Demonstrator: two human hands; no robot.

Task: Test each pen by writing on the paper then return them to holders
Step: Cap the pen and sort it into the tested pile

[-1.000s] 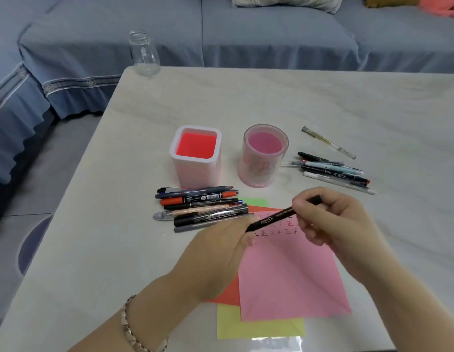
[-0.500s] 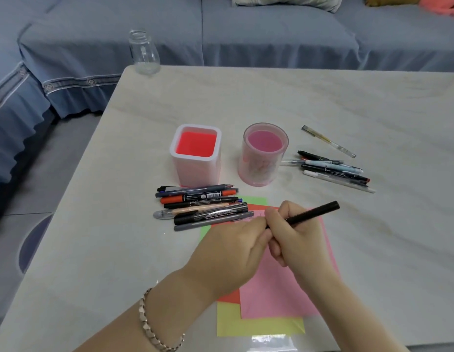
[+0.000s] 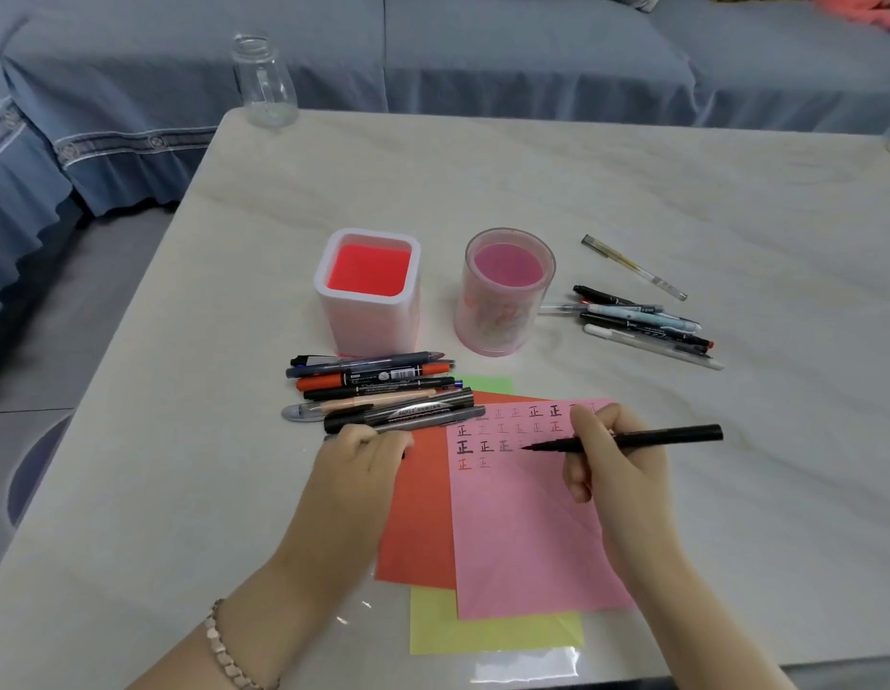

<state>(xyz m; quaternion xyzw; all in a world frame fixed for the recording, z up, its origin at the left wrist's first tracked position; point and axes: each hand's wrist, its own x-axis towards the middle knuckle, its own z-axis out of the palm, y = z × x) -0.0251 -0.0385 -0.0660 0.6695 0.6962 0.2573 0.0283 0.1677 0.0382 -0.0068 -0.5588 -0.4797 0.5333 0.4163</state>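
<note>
Head camera, looking down at a pale table. The right hand (image 3: 617, 465) pinches a black pen (image 3: 672, 434) between thumb and fingers in a writing grip. The pen's tip rests on the pink paper (image 3: 522, 540), at the end of the third row of small written characters near the paper's top edge.

A second ago both hands met on this pen above the paper and it was held clear of the sheet. Now the hands are apart and the bare tip is down. The left hand (image 3: 363, 460) has moved off to the paper's left. It rests with curled fingers on a red sheet (image 3: 418, 515) that lies under the pink paper. Whether it holds a cap cannot be told.

This suggests the pen has been uncapped and its test mark is about to be written.

Beyond the paper's top edge stand a square holder (image 3: 368, 296) and a round holder (image 3: 505, 301), both showing no pens. One pile of pens (image 3: 378, 390) lies at the paper's upper left corner, and another group of pens (image 3: 642, 321) lies beyond its upper right. Judging by this, returning the pens has not begun.
</note>
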